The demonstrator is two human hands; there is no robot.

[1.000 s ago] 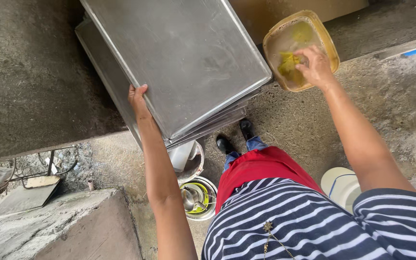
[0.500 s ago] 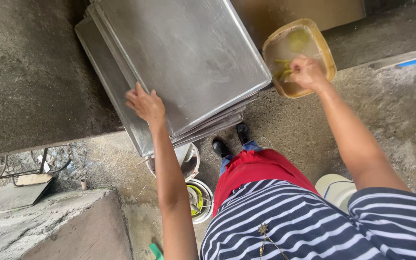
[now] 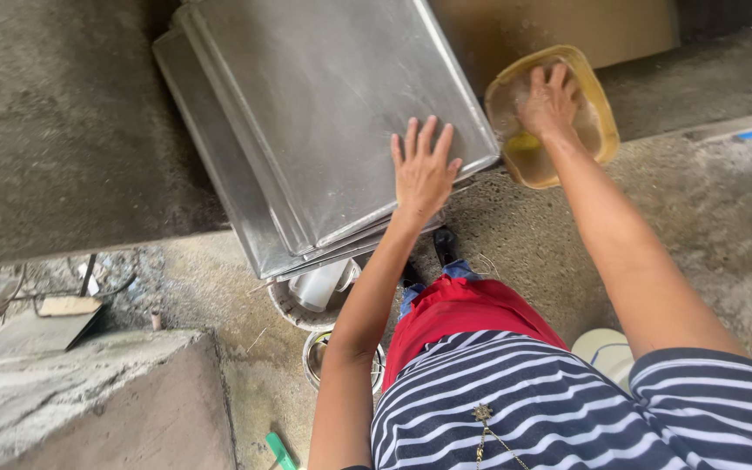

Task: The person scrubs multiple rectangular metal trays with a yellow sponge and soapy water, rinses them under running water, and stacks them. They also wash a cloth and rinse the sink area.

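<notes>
Stacked steel trays (image 3: 324, 113) lie tilted; beside them a yellow tub (image 3: 598, 117), perhaps holding a sponge.

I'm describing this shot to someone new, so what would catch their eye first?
The stack of big metal trays at top centre, with the left hand spread flat on the near corner. To their right, the right hand reaches into a yellowish plastic tub on the concrete floor.

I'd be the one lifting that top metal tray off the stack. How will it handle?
The top tray looks like stiff sheet metal, so it likely won't flex. It is broad and leans on the stack, so it may slide. The left hand lies flat on its smooth surface; probably slippery.
</notes>
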